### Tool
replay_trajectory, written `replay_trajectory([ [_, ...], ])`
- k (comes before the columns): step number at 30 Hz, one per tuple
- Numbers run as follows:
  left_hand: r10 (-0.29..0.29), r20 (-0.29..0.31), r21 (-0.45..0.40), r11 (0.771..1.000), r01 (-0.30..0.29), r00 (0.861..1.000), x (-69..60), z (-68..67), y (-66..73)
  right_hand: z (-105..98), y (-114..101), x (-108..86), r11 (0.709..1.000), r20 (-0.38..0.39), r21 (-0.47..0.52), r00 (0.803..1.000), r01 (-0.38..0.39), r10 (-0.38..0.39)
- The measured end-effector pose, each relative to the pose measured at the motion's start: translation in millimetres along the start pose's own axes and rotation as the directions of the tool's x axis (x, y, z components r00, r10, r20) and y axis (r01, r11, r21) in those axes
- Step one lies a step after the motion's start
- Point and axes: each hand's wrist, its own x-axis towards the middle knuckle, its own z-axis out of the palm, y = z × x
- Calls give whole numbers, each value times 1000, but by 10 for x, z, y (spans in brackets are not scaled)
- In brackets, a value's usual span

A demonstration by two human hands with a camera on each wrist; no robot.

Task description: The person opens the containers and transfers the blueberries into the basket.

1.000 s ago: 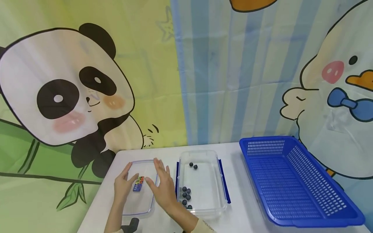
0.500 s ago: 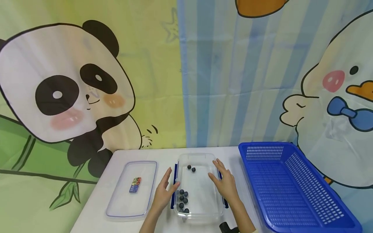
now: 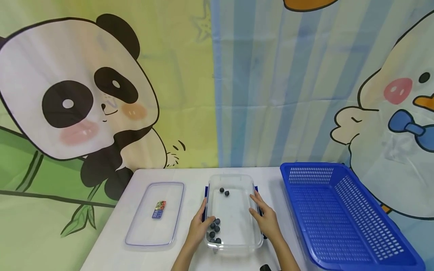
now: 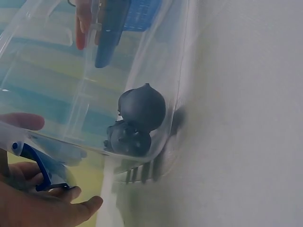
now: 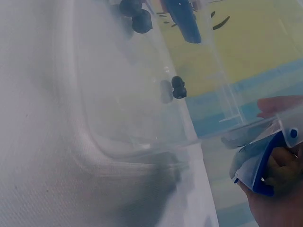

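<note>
The clear container point(image 3: 237, 218) with blue side latches holds dark round berries point(image 3: 217, 229): several lie by its left wall, and two point(image 3: 226, 193) near the far end. My left hand point(image 3: 198, 227) grips its left side, thumb over the rim and fingers outside around the latch point(image 4: 40, 170). On the opposite side my right hand point(image 3: 268, 222) grips the wall, with the thumb at the rim and fingers beyond the other latch point(image 5: 265, 165). In the left wrist view, berries point(image 4: 142, 108) cluster in a corner. Whether the container is lifted, I cannot tell.
A clear lid point(image 3: 166, 233) with a colourful label lies flat to the left. The large blue basket point(image 3: 332, 222) stands to the right. Behind the white table point(image 3: 193, 177) hangs a printed curtain point(image 3: 251, 94). A dark object point(image 3: 265, 267) shows beside my right forearm.
Both hands moved right from above the lid to the container and now hold its two sides. The lid, basket and berries look to be in much the same places.
</note>
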Motion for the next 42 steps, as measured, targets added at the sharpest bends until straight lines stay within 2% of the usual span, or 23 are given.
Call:
replay_trajectory([
  [3, -2, 0, -5, 1000, 2, 1000, -10, -15, 63, -12, 3, 17, 1000, 8, 12, 1000, 0, 0],
  [7, 2, 1, -4, 1000, -2, 1000, -101, -37, 274, -65, -30, 44, 1000, 31, -4, 999, -28, 28],
  [10, 0, -5, 16, 1000, 1, 1000, -170, -40, 407, -120, -102, 63, 998, 10, -42, 999, -41, 41],
  [13, -15, -14, 25, 1000, 15, 1000, -182, -34, 407, -148, -215, 63, 994, -71, -102, 997, -43, 36],
  [16, -23, -26, 19, 1000, 23, 999, -146, -23, 309, -120, -377, 37, 992, -118, -111, 992, -65, 52],
  [18, -23, -35, 16, 1000, 23, 999, -102, -15, 216, -72, -494, 23, 994, -69, -68, 994, -89, 84],
  [20, -18, -43, 19, 1000, 19, 999, -56, -5, 129, -13, -605, 17, 993, 58, -18, 992, -115, 116],
  [21, -13, -45, 27, 1000, 15, 999, -39, 0, 99, 17, -650, 20, 992, 143, 2, 982, -129, 127],
  [22, -7, -46, 32, 999, 9, 999, -23, 3, 81, 48, -691, 26, 989, 231, 18, 963, -147, 139],
  [25, 10, -54, 41, 999, -8, 999, 15, 10, 70, 147, -767, 50, 981, 455, 19, 875, -192, 163],
  [27, 18, -56, 51, 999, -16, 998, 30, 11, 84, 221, -786, 67, 973, 544, 10, 818, -229, 186],
  [29, 34, -60, 57, 998, -31, 998, 33, 9, 103, 296, -788, 81, 966, 584, -6, 783, -260, 214],
  [30, 34, -58, 54, 998, -31, 998, 19, 5, 148, 329, -782, 86, 963, 594, -14, 772, -271, 226],
  [32, 40, -50, 57, 998, -37, 998, -35, -4, 261, 387, -767, 99, 958, 606, -37, 756, -285, 248],
  [35, 32, -45, 54, 998, -30, 998, -71, -7, 315, 448, -735, 122, 953, 624, -70, 732, -295, 273],
  [36, 25, -41, 48, 999, -23, 999, -78, -8, 313, 463, -723, 132, 952, 633, -81, 723, -294, 277],
  [39, 28, -44, 46, 999, -26, 999, -41, -5, 157, 505, -699, 163, 947, 665, -114, 686, -299, 296],
  [42, 31, -44, 39, 999, -29, 999, -41, -15, 86, 549, -691, 192, 936, 686, -159, 647, -314, 334],
])
